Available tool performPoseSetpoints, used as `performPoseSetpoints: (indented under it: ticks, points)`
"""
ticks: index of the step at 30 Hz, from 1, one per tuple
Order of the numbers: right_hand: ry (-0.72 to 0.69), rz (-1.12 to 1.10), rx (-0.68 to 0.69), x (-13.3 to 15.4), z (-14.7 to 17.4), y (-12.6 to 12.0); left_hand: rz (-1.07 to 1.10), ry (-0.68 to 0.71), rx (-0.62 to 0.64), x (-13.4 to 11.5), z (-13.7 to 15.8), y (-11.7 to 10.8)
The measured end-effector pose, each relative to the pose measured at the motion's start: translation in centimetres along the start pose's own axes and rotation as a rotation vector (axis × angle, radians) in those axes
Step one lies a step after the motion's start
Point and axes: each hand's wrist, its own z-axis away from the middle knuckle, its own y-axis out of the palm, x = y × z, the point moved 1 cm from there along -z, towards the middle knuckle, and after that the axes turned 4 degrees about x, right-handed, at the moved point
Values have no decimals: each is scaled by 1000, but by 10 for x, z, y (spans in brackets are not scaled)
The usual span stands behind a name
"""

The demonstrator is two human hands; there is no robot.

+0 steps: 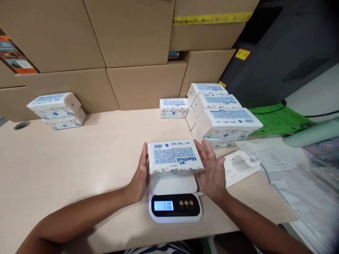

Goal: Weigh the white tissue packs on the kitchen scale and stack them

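Note:
A white tissue pack (173,157) with blue print and a floral edge rests on the back of a small white digital scale (172,185). The scale's lit display (163,205) reads 1.10. Along the pack's left side, my left hand (140,180) is open, its fingers stretched out and close to the wrapper. My right hand (213,173) is open at the right side, fingertips by the pack's edge and thumb spread away from it. Whether either hand presses on the pack is hard to see.
Two stacked tissue packs (59,109) stand at the back left, and several more (227,121) are piled at the back right. Cardboard boxes (145,86) line the rear. To the right lie a white cutout sheet (238,165), clear plastic (299,197) and a green mat (280,120).

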Motion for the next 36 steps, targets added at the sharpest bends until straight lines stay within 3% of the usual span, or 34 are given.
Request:
performPoseSetpoints:
  ticks: [4, 36]
  points:
    - [-116, 91, -48, 11, -5, -7, -35, -36, -27, -3, -5, 2]
    - [-163, 149, -59, 14, -6, -14, -50, -55, -15, -10, -10, 8]
